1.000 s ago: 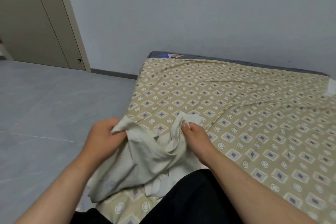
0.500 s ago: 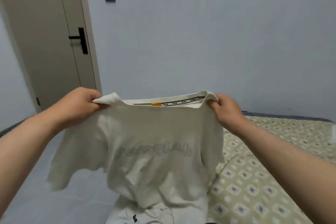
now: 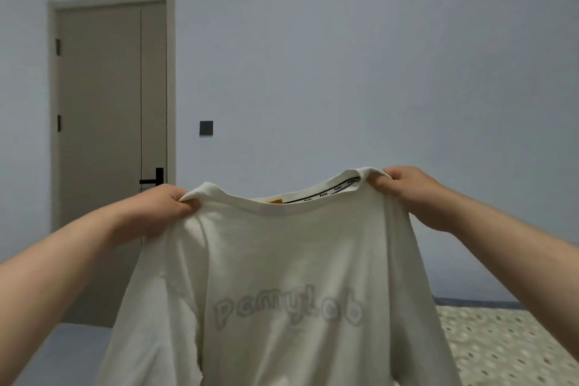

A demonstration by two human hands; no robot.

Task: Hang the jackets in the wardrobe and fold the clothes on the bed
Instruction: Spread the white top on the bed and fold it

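Observation:
A white T-shirt (image 3: pixel 282 276) with faint grey lettering hangs spread out in front of me, collar up. My left hand (image 3: pixel 159 210) grips its left shoulder and my right hand (image 3: pixel 410 194) grips its right shoulder, both held out at chest height. The shirt's lower hem falls below the frame. The bed (image 3: pixel 507 345) with its beige patterned sheet shows at the lower right, behind the shirt.
A closed beige door (image 3: pixel 100 135) with a black handle stands at the left in a pale wall. A dark switch plate (image 3: pixel 206 128) is on the wall beside it. Grey floor (image 3: pixel 62 354) lies at the lower left.
Both hands lifted the crumpled shirt off the bed and spread it wide by the shoulders. My view has tilted upward, so the door and wall fill the frame.

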